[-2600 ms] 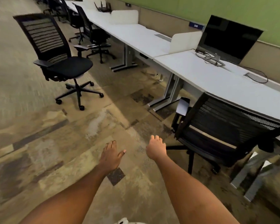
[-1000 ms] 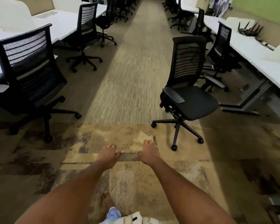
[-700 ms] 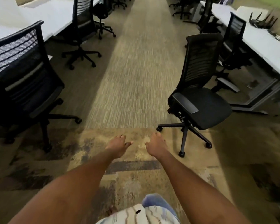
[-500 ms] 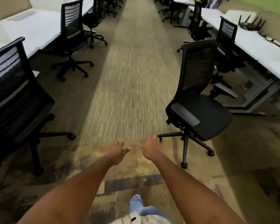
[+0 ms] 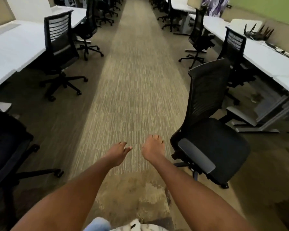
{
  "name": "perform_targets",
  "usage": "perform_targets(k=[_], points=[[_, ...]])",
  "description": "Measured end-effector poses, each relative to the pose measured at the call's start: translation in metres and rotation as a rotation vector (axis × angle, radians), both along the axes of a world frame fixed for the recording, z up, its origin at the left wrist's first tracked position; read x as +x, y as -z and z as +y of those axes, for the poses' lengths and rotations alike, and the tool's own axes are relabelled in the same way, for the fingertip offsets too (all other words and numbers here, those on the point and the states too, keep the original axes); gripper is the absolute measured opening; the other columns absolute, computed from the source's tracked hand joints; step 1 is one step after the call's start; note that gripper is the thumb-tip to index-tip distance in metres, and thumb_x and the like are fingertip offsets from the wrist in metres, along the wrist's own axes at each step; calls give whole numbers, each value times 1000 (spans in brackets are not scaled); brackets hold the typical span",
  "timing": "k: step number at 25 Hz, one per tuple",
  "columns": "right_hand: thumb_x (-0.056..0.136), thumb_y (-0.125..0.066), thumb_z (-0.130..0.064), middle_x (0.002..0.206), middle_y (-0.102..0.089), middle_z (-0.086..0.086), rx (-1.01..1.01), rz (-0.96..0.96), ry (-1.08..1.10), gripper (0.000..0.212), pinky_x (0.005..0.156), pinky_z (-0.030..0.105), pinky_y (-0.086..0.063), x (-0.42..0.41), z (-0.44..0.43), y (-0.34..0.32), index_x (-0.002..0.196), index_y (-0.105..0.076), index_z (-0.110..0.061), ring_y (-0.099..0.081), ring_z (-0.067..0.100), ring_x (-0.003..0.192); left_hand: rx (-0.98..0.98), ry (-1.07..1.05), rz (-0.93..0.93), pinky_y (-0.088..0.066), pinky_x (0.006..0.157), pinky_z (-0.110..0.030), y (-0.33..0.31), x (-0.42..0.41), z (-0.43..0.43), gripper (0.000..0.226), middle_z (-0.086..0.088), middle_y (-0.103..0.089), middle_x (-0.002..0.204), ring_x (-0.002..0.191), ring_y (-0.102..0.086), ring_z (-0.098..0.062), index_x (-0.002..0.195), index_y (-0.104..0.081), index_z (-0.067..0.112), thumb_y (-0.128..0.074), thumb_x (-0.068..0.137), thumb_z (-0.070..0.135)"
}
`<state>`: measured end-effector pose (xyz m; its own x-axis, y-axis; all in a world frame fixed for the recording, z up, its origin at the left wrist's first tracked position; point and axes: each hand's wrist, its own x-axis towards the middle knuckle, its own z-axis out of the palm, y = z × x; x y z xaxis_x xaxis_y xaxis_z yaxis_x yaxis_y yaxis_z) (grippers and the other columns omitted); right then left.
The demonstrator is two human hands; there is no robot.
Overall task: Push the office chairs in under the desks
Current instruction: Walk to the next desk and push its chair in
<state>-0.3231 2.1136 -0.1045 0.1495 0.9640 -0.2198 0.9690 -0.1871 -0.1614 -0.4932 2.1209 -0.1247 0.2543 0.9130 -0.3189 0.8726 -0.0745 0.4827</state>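
A black mesh-backed office chair (image 5: 212,144) stands out in the aisle at the right, its seat turned toward me and its back toward the far end. Right of it runs a white desk row (image 5: 265,59). My right hand (image 5: 153,148) hangs loosely curled just left of the chair's near armrest, not touching it. My left hand (image 5: 119,152) is beside it, fingers relaxed and apart, holding nothing. Both arms stretch forward over the carpet.
More black chairs stand along both sides: one at the left desk (image 5: 60,52), one cut off at the near left (image 5: 8,147), others at the right desks (image 5: 235,47). A white desk row (image 5: 15,45) lines the left. The carpeted aisle (image 5: 137,67) runs straight ahead.
I have walked forward along the aisle; the loose chair on the right is now much closer, level with my right hand. Both hands stay empty in front of me.
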Motion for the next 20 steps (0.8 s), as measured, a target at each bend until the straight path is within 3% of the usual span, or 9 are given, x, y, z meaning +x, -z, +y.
perform_targets(k=[10,20], points=[[93,-52,-30,137,-42,18,128,1,216,46,109,47,-29,8,198,-24,132,-41,-7,-37,35,128,215,174,-90,-23,113,-37,-27,32,241,59,-16,-35,149,139,-29,-29,142,-35,3,-37,98,43],[88,-57,-32,143,-35,22,152,-52,440,63,115,48,-21,-21,365,-62,139,-34,-3,-30,39,133,328,426,-69,-22,115,-36,-54,32,446,57,-15,-33,150,140,-26,-28,144,-30,4,-48,97,29]])
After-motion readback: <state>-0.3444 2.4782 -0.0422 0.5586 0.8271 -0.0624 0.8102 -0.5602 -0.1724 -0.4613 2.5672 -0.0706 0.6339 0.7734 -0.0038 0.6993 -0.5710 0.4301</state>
